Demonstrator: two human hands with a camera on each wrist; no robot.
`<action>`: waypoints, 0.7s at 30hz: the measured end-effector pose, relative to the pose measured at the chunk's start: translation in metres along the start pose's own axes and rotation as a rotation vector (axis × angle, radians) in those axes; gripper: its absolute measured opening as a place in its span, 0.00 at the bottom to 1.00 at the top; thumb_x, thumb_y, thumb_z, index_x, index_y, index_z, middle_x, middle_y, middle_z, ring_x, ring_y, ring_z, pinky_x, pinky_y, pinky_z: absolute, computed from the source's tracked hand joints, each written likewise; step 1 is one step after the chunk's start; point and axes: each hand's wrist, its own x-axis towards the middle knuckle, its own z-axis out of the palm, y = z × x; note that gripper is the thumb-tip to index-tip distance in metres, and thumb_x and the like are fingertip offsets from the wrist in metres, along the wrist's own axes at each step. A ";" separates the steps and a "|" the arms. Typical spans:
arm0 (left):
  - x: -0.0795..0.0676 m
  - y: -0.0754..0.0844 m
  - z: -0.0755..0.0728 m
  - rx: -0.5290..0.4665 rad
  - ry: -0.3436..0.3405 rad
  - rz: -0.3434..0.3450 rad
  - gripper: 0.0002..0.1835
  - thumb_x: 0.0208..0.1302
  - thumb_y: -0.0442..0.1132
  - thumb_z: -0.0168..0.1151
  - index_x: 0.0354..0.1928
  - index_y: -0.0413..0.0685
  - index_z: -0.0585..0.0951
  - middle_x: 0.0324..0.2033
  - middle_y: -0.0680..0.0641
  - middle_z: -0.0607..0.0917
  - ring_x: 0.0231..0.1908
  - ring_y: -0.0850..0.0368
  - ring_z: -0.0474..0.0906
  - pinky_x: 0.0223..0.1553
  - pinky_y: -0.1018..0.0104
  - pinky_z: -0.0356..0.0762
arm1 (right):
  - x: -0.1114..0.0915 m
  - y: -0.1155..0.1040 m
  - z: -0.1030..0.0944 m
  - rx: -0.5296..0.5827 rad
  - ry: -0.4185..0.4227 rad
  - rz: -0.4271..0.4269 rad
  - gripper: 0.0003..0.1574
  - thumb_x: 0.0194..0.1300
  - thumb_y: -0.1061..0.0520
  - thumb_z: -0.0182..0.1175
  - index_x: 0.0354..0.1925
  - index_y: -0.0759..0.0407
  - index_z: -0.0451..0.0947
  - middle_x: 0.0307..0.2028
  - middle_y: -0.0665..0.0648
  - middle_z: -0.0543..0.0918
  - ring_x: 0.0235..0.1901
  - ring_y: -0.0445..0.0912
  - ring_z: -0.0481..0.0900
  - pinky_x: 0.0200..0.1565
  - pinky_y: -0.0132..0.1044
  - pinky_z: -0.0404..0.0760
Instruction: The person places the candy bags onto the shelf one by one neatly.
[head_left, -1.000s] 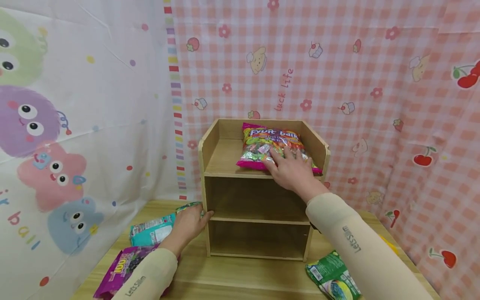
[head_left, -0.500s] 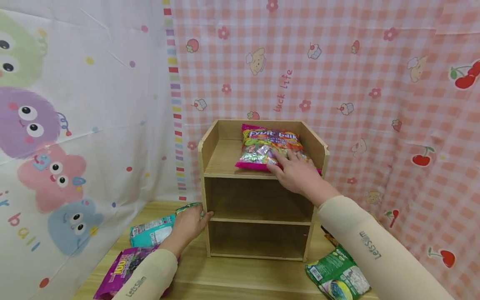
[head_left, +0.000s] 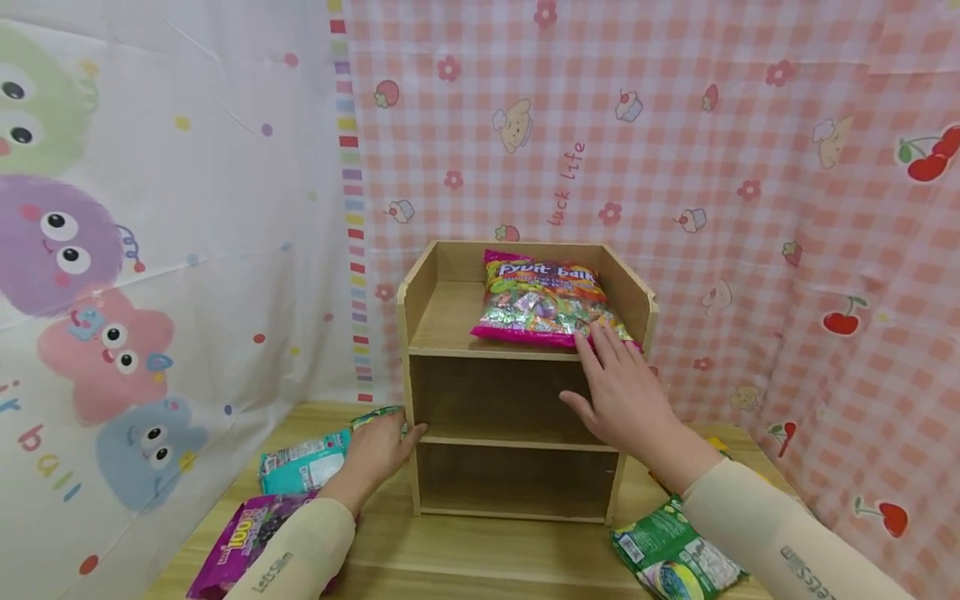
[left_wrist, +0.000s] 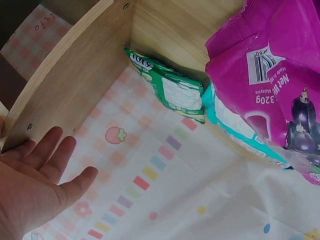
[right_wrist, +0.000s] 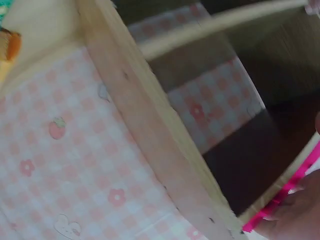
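Observation:
A wooden three-level shelf unit [head_left: 517,355] stands on the table. On the right part of its top level lies a pink-edged bag of fruit chews [head_left: 536,308], printed side up. My right hand [head_left: 626,400] is at the bag's front right corner, fingers straight and fingertips right at the pink edge. The right wrist view shows that pink edge [right_wrist: 280,200] along the board, beside my fingers. With my left hand [head_left: 378,446] I hold the unit's left side panel [left_wrist: 75,70], thumb at its front edge and fingers along the outer face.
Left of the unit lie a purple bag [head_left: 251,533], a teal bag [head_left: 303,462] and a green bag [left_wrist: 175,92]. Another green bag [head_left: 675,550] lies at the front right, partly behind my right sleeve. Patterned curtains [head_left: 480,125] hang behind the table.
My right hand has slid back off the middle of the candy bag, down and to the right, to its front corner. The bag stays about where it was. My left hand has not moved.

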 end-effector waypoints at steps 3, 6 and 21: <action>0.000 0.000 0.000 -0.001 0.002 0.003 0.19 0.70 0.51 0.60 0.26 0.46 0.72 0.18 0.51 0.72 0.20 0.54 0.71 0.24 0.56 0.72 | -0.014 0.003 0.008 -0.012 0.061 -0.024 0.52 0.70 0.38 0.58 0.74 0.71 0.54 0.74 0.72 0.54 0.73 0.64 0.52 0.69 0.60 0.53; 0.001 0.000 0.001 0.003 -0.004 0.002 0.20 0.70 0.51 0.60 0.25 0.47 0.71 0.17 0.51 0.71 0.19 0.54 0.70 0.23 0.56 0.70 | -0.028 0.005 0.011 0.033 0.146 -0.035 0.48 0.68 0.42 0.62 0.70 0.72 0.61 0.71 0.72 0.59 0.71 0.64 0.57 0.68 0.60 0.57; 0.002 0.001 0.000 0.020 0.012 0.007 0.18 0.70 0.52 0.60 0.28 0.46 0.75 0.20 0.49 0.76 0.25 0.48 0.79 0.28 0.50 0.77 | -0.057 0.031 0.025 0.082 0.484 0.192 0.16 0.62 0.47 0.66 0.29 0.59 0.84 0.23 0.58 0.85 0.12 0.53 0.73 0.13 0.39 0.63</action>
